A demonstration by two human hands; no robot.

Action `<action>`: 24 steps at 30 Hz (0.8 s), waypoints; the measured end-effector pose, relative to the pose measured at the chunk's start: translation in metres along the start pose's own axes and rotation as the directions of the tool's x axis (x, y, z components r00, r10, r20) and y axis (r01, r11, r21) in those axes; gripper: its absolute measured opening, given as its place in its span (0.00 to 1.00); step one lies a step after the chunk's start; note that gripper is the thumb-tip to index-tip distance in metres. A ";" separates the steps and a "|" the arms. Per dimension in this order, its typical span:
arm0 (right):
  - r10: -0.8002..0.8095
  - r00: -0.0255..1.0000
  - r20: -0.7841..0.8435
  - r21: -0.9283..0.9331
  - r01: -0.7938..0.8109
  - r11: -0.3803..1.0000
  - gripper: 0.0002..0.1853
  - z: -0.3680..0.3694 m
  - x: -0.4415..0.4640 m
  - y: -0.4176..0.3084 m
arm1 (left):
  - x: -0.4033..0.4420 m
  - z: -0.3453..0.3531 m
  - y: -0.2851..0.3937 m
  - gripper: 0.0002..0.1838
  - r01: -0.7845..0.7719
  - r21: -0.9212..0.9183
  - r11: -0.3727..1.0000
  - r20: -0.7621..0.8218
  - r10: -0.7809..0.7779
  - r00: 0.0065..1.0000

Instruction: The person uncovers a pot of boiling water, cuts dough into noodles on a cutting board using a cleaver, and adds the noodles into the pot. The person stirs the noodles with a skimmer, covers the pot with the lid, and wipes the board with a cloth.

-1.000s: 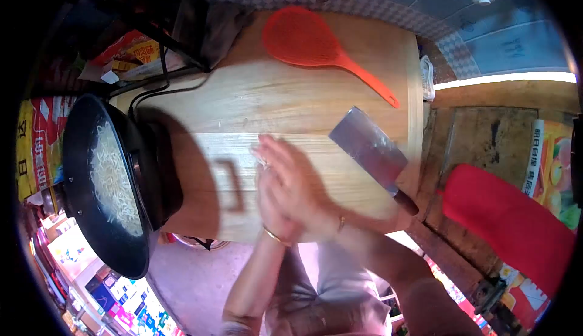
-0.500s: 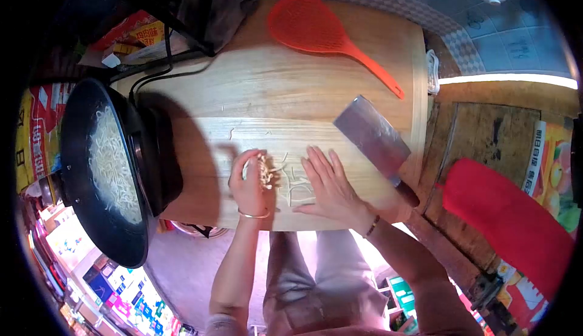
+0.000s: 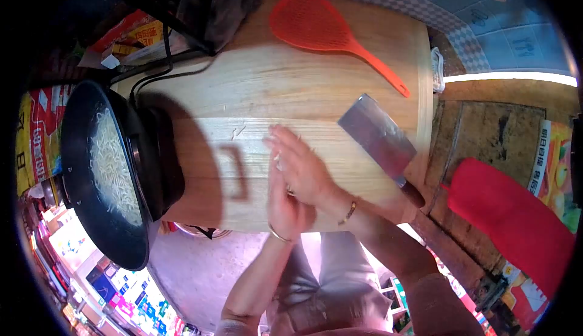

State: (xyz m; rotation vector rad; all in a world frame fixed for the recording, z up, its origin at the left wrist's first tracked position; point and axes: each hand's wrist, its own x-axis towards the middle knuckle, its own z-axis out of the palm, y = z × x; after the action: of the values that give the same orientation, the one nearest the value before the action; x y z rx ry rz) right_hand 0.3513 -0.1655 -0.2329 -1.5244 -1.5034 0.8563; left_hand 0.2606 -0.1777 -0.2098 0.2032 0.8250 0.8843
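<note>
My left hand (image 3: 284, 211) and my right hand (image 3: 308, 177) are pressed palm to palm above the near part of the wooden board (image 3: 200, 102). Bits of pale noodles (image 3: 279, 162) show between them; most of what they hold is hidden. A few stray strips (image 3: 238, 132) lie on the board to the left of the hands. To the right lies a cleaver (image 3: 378, 135), its dark handle pointing toward me. At the left stands a black wok (image 3: 78, 181) with many pale noodles (image 3: 114, 172) in it.
A red strainer (image 3: 313, 23) lies at the board's back, its handle toward the right. Behind the wok, a dark cable (image 3: 164, 75) runs onto the board. A red padded item (image 3: 504, 205) rests on the wooden surface at the right. Packets (image 3: 136, 35) sit at the back left.
My hands have come together, and the strips that lay between them are gone from the board. The left hand moved right, toward the right hand.
</note>
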 end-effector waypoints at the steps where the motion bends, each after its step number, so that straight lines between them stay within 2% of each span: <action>1: 0.120 0.986 -0.120 0.023 -0.118 0.993 0.21 -0.006 0.009 -0.013 | -0.006 0.000 -0.005 0.28 -0.015 0.253 0.967 0.019 0.011 1.000; 2: 0.116 0.986 -0.121 0.017 -0.115 0.993 0.21 -0.005 0.007 -0.020 | -0.001 0.004 -0.013 0.28 -0.017 0.249 0.968 0.024 0.012 1.000; 3: 0.028 0.998 -0.049 -0.115 -0.033 0.993 0.21 -0.001 -0.003 -0.029 | 0.007 0.010 -0.023 0.29 -0.216 0.101 0.971 -0.030 0.220 0.975; 4: -0.047 0.998 0.038 -0.233 0.054 0.971 0.21 0.003 -0.014 -0.038 | 0.007 0.011 -0.024 0.29 -0.313 0.029 0.949 -0.078 0.314 0.946; 5: -0.047 0.996 0.075 -0.192 0.060 0.979 0.22 0.006 -0.022 -0.045 | 0.006 0.013 -0.024 0.29 -0.412 -0.032 0.911 -0.125 0.405 0.906; 6: -0.051 0.996 0.069 -0.191 0.064 0.979 0.22 0.002 -0.015 -0.039 | 0.001 0.015 -0.012 0.29 -0.265 -0.040 0.963 -0.054 0.263 0.963; 8: 0.227 0.970 -0.085 0.092 -0.219 0.971 0.23 -0.011 0.004 -0.020 | -0.014 0.018 0.006 0.29 0.051 -0.024 0.998 0.071 -0.049 0.996; 9: 0.226 0.942 -0.246 0.165 -0.189 0.968 0.23 -0.011 0.014 -0.024 | -0.018 0.023 0.001 0.28 -0.030 0.162 0.986 0.074 0.018 0.997; 10: 0.221 0.943 -0.247 0.160 -0.186 0.969 0.23 -0.010 0.011 -0.029 | -0.016 0.023 0.000 0.28 -0.033 0.158 0.987 0.078 0.021 0.997; 12: -0.003 0.999 -0.041 -0.157 -0.004 0.988 0.23 -0.005 -0.011 -0.046 | -0.015 0.017 -0.002 0.28 0.030 0.095 0.995 0.070 -0.037 0.997; 13: 0.010 0.997 0.081 -0.300 0.014 0.954 0.24 -0.004 -0.020 -0.058 | -0.016 0.012 0.000 0.28 0.061 0.069 0.996 0.062 -0.066 0.996; 14: 0.001 0.997 0.076 -0.299 0.022 0.954 0.24 -0.005 -0.015 -0.049 | -0.012 0.008 0.003 0.28 0.084 0.050 0.995 0.065 -0.087 0.994; 16: 0.150 0.989 -0.012 -0.003 -0.150 0.989 0.25 -0.013 -0.002 -0.021 | -0.011 0.001 0.006 0.28 0.143 0.013 0.990 0.059 -0.143 0.988; 17: 0.076 0.991 -0.113 -0.093 -0.087 0.992 0.26 -0.017 0.005 -0.013 | -0.012 0.005 0.000 0.28 0.019 0.143 0.990 0.033 -0.024 0.999; 18: 0.063 0.993 -0.096 -0.264 -0.086 0.961 0.26 -0.022 0.007 -0.010 | -0.010 0.004 0.008 0.28 0.020 0.141 0.990 0.033 -0.025 0.999; 19: 0.070 0.992 -0.103 -0.258 -0.095 0.961 0.26 -0.024 0.002 -0.001 | -0.006 -0.001 0.025 0.28 -0.087 0.593 0.801 0.124 0.016 0.992; 20: 0.077 0.991 -0.112 -0.250 -0.104 0.963 0.26 -0.027 -0.005 0.012 | -0.002 -0.009 0.044 0.28 -0.204 0.889 0.409 0.219 0.010 0.976; 21: 0.053 0.995 -0.086 -0.251 -0.073 0.965 0.27 -0.036 -0.012 0.022 | 0.013 -0.037 0.044 0.26 -0.394 0.907 0.147 0.369 0.171 0.914; 22: 0.031 0.998 -0.058 -0.248 -0.045 0.968 0.27 -0.046 -0.019 0.030 | 0.013 -0.031 0.061 0.24 -0.249 0.968 0.031 0.241 0.165 0.956; 23: 0.065 0.997 -0.045 -0.347 -0.076 0.935 0.28 -0.056 -0.016 0.027 | 0.028 -0.047 0.072 0.23 -0.390 0.900 -0.194 0.429 0.245 0.869; 24: 0.067 0.997 -0.045 -0.348 -0.079 0.934 0.28 -0.059 -0.007 0.031 | 0.046 -0.059 0.078 0.23 -0.500 0.808 -0.312 0.584 0.309 0.751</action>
State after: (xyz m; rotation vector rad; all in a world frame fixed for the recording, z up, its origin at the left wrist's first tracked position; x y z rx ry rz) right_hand 0.4172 -0.1760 -0.2355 -1.8519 -1.6475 0.6221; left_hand 0.1878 -0.1033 -0.2381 2.1777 1.1830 0.6299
